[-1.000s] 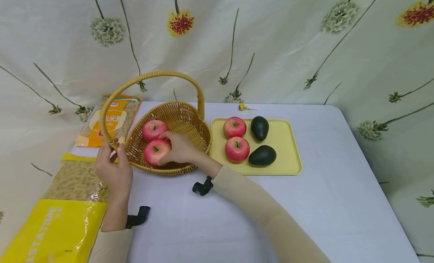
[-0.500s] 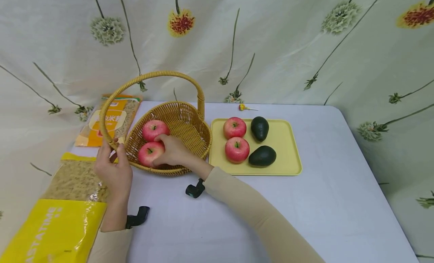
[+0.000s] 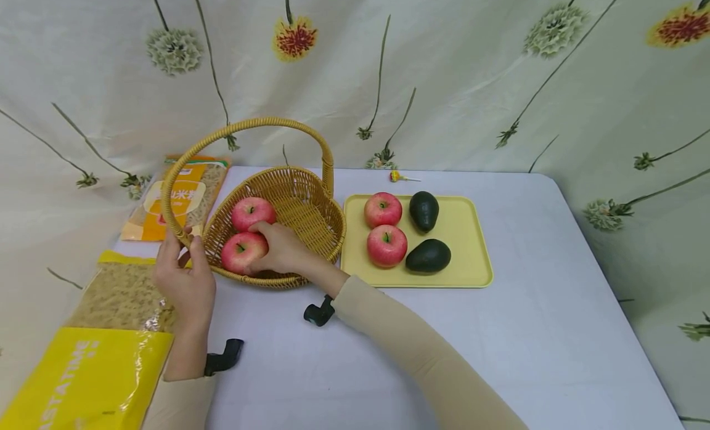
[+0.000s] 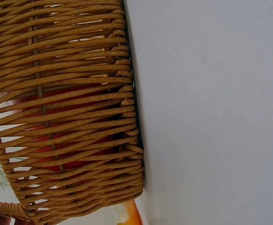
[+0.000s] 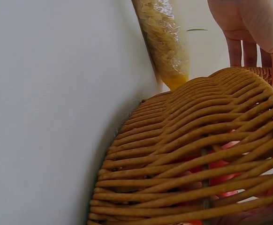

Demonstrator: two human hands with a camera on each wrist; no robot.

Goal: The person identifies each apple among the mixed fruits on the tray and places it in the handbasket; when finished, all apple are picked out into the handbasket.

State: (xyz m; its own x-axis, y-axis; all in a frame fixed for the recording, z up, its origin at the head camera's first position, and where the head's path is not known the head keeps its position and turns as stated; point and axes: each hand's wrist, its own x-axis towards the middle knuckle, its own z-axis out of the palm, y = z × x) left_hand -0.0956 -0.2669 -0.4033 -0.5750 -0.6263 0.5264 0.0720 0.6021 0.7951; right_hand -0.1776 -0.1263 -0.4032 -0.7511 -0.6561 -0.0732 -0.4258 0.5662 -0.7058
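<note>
A wicker basket (image 3: 310, 214) with a tall arched handle stands on the left of the table. My left hand (image 3: 187, 285) pinches the lower left end of that handle between thumb and fingers. Inside the basket my right hand (image 3: 284, 250) grips the nearer red apple (image 3: 240, 252), thumb and fingers round its right side. A second apple (image 3: 253, 213) lies just behind it at the basket's left wall. In the left wrist view the woven side (image 4: 66, 108) fills the left half, with red showing through the gaps. The right wrist view shows the basket's near wall (image 5: 183, 145).
A yellow tray (image 3: 471, 257) to the right bears two apples (image 3: 386, 245) and two avocados (image 3: 429, 255). Behind it lies a lollipop (image 3: 402, 177). Left of the basket are a large yellow pasta bag (image 3: 105, 368) and an orange-labelled bag (image 3: 185, 196).
My right hand has shifted left with the nearer apple, bringing it to the basket's left side. The left hand stays on the handle.
</note>
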